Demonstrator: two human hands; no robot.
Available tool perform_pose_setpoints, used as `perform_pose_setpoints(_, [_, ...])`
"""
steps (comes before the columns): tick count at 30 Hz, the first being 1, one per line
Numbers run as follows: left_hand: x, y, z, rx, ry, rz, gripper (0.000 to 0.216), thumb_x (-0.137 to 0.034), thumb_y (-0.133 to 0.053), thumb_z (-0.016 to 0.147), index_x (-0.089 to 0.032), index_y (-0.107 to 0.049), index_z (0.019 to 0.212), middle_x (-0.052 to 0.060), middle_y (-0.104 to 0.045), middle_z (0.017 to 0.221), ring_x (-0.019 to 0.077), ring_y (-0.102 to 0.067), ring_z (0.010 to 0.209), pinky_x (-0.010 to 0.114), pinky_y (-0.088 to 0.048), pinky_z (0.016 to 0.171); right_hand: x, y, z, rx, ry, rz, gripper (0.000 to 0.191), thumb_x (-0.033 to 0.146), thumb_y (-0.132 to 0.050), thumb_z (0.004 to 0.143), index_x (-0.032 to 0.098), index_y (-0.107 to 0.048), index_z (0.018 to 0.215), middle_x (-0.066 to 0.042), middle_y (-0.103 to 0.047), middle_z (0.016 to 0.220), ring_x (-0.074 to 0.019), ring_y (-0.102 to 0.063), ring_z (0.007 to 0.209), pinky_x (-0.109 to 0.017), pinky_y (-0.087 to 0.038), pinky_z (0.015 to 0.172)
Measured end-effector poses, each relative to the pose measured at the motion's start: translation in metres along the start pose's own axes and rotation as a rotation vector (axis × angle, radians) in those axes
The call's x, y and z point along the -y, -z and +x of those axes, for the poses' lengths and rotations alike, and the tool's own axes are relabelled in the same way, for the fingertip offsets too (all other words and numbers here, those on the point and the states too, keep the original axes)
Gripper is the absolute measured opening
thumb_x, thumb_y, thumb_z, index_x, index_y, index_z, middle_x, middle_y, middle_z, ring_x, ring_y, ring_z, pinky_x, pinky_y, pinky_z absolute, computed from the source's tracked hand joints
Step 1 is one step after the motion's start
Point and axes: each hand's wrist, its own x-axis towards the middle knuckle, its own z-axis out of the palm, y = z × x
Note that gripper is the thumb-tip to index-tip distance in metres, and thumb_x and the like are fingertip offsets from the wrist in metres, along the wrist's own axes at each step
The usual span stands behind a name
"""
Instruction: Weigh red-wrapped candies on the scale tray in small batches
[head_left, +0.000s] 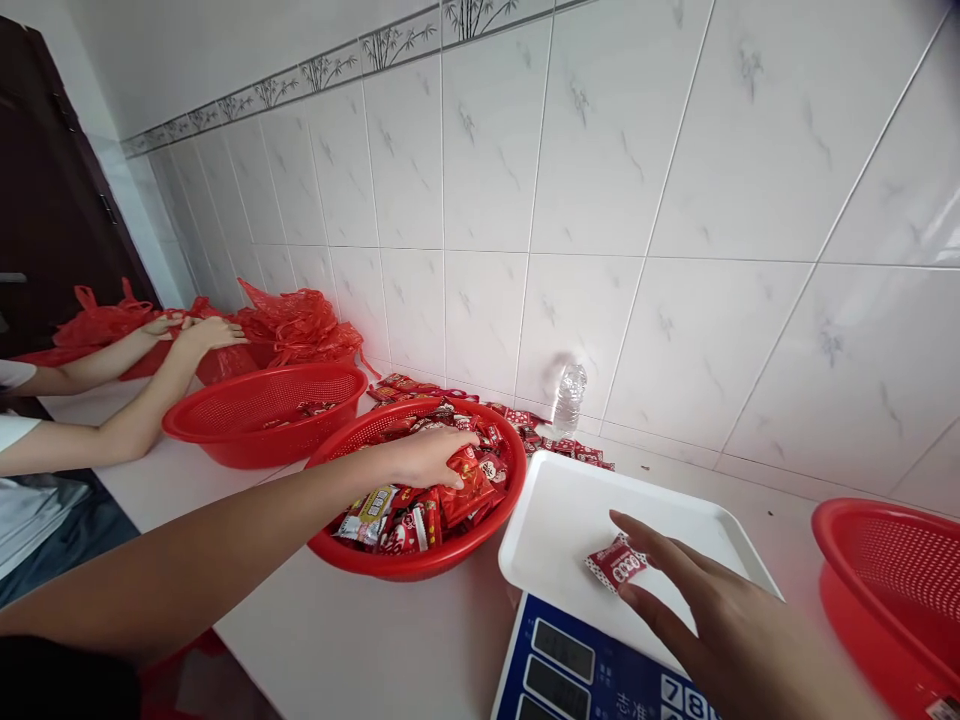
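Observation:
My left hand (431,457) reaches over a red plastic basket (420,572) heaped with wrapped snack packets (405,530). Its thumb and fingers are apart over the red packets; some of its fingertips are hidden. My right hand (697,600) hovers above the white tray (562,490) of a digital scale (555,690). Thumb and forefinger are spread to either side of a small dark red candy packet (616,563) on the tray. The packet lies at the fingertips, and I cannot tell if they touch it.
Another red basket (255,445) with a few packets stands to the left, near a co-worker's hands (202,335) and red plastic bags (300,325). Packets (420,387) line the tiled wall, beside a clear bottle (570,400). A third red basket (862,600) stands right.

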Motion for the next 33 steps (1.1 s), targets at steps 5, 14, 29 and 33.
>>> perform_pose_setpoints(5, [-0.003, 0.016, 0.004, -0.096, -0.018, -0.27, 0.035, -0.032, -0.069, 0.071, -0.017, -0.062, 0.102, 0.005, -0.068, 0.106, 0.0249, -0.063, 0.098, 0.03, -0.047, 0.081, -0.001, -0.003, -0.001, -0.018, 0.013, -0.045, 0.044, 0.042, -0.047, 0.095, 0.028, -0.053, 0.136, -0.007, -0.076, 0.098, -0.0191, -0.073, 0.061, -0.023, -0.056, 0.043])
perform_pose_setpoints(14, [-0.037, -0.006, 0.025, -0.109, -0.103, -0.816, 0.035, -0.04, -0.057, 0.087, -0.016, -0.056, 0.114, 0.008, -0.066, 0.107, 0.0187, -0.064, 0.093, 0.031, -0.049, 0.08, -0.002, -0.011, -0.002, 0.042, 0.004, 0.061, 0.043, 0.042, -0.047, 0.095, 0.03, -0.051, 0.136, -0.002, -0.073, 0.112, -0.0195, -0.074, 0.084, -0.023, -0.06, 0.053])
perform_pose_setpoints(29, [-0.015, -0.015, 0.015, -0.184, -0.109, -0.061, 0.05, -0.009, -0.044, 0.084, -0.028, -0.057, 0.129, 0.006, -0.07, 0.115, 0.0256, -0.066, 0.105, 0.034, -0.048, 0.088, -0.005, -0.013, -0.001, 0.13, -0.045, 0.106, 0.048, 0.045, -0.046, 0.095, 0.033, -0.046, 0.141, -0.002, -0.068, 0.122, -0.0228, -0.072, 0.094, -0.029, -0.062, 0.058])
perform_pose_setpoints(33, [-0.041, -0.009, -0.001, -0.285, -0.159, -0.397, 0.047, -0.008, -0.046, 0.083, -0.024, -0.052, 0.127, 0.005, -0.07, 0.113, 0.022, -0.066, 0.104, 0.032, -0.049, 0.087, 0.002, -0.013, 0.003, 0.028, -0.078, 0.166, 0.043, 0.044, -0.046, 0.095, 0.032, -0.051, 0.136, -0.003, -0.073, 0.112, -0.0221, -0.074, 0.083, -0.028, -0.06, 0.053])
